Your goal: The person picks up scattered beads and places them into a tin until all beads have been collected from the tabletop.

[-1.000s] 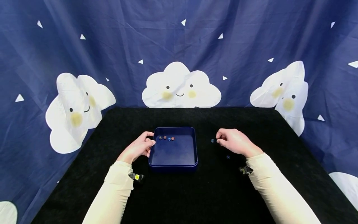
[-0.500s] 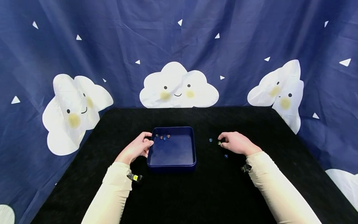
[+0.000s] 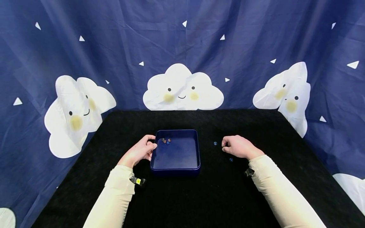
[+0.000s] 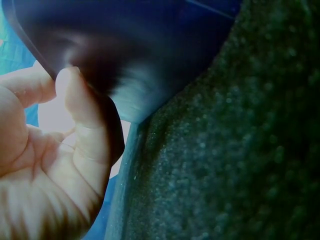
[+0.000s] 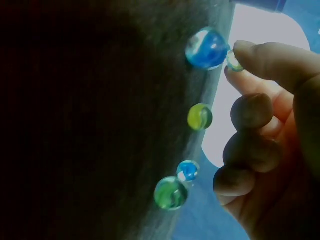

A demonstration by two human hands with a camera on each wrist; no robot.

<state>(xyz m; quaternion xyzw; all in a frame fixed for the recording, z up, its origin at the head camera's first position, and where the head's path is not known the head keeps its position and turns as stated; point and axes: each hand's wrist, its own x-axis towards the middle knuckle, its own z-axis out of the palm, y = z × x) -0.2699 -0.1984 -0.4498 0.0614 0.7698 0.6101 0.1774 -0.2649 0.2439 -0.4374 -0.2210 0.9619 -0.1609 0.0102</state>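
My right hand (image 3: 237,146), right of centre in the head view, pinches a small, clear yellowish glass marble (image 5: 234,61) between thumb and index finger. Two small blue glass marbles (image 3: 215,143) lie left of and below it on black cloth (image 3: 182,199). My left hand (image 3: 139,150) grips the left rim of a square navy-blue tray (image 3: 178,156) at centre; four orange and blue marbles (image 3: 168,143) occupy its upper-left corner.

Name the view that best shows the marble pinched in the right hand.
The right wrist view: the pinched marble shows there, partly covered, in the grip of the right hand. In the head view the hand seems to hide it; the left wrist view shows none of it.
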